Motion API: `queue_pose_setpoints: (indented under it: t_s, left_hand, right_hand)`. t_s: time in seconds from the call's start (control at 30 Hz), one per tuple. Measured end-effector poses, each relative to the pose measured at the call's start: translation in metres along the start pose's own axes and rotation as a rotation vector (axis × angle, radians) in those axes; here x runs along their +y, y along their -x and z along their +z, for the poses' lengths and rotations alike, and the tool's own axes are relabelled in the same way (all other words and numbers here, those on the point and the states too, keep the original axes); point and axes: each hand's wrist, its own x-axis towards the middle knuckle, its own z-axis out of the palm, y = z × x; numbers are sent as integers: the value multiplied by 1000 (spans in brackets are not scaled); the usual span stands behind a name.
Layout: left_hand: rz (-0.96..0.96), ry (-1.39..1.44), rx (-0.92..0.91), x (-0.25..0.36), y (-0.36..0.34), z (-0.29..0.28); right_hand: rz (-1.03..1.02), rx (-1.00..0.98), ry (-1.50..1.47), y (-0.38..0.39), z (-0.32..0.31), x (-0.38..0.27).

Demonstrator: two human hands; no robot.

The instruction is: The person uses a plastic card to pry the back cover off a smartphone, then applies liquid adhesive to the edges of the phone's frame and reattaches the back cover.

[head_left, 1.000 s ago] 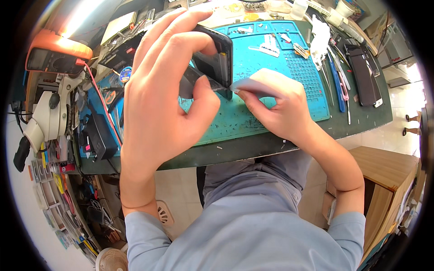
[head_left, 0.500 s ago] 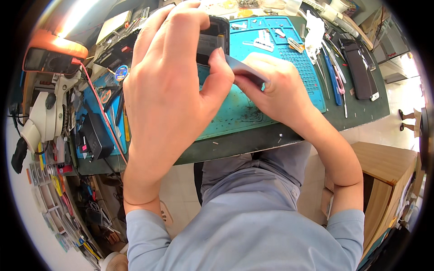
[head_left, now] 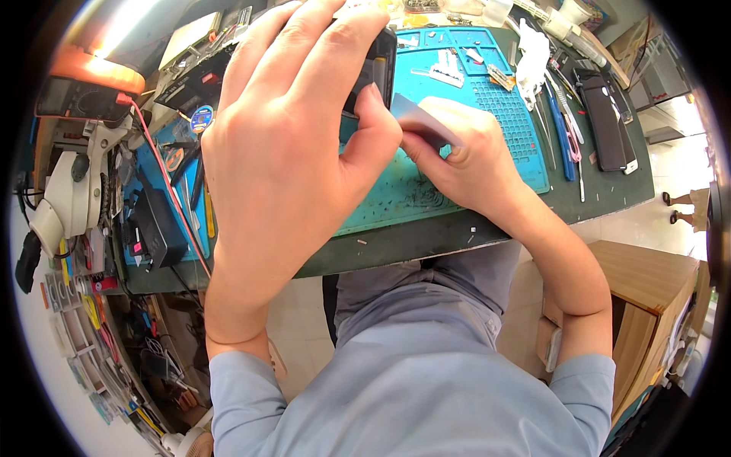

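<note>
the left hand (head_left: pixel 278 145) grasps a black phone-like case (head_left: pixel 391 68) at twelve o'clock, above the blue mat (head_left: pixel 373 204); the case's visible edge runs twelve to six. at one o'clock, the right hand (head_left: pixel 476 152) pinches a thin grey sheet (head_left: pixel 424 122), slanting lengthwise from ten toward four.

An electronics workshop, shown by the orange multimeter (head_left: pixel 85 93), blue mat (head_left: pixel 381 202) and hand tools (head_left: pixel 564 143).
</note>
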Motion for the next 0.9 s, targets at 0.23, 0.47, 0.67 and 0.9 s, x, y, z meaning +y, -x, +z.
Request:
queue_pose_setpoints:
  t_s: [0.23, 0.47, 0.67, 0.9]
  left_hand:
    - [2, 7, 4, 0, 2, 0]
    - [5, 14, 0, 0, 2, -1]
    - [5, 23, -4, 0, 4, -1]
    - [8, 33, -4, -1, 5, -2]
  right_hand:
    - [-1, -15, 5, 4, 3, 6]
    - [-2, -26, 54, 6, 5, 7]
    - [1, -52, 80, 10, 10, 12]
    - [-19, -134, 149, 7, 7, 13]
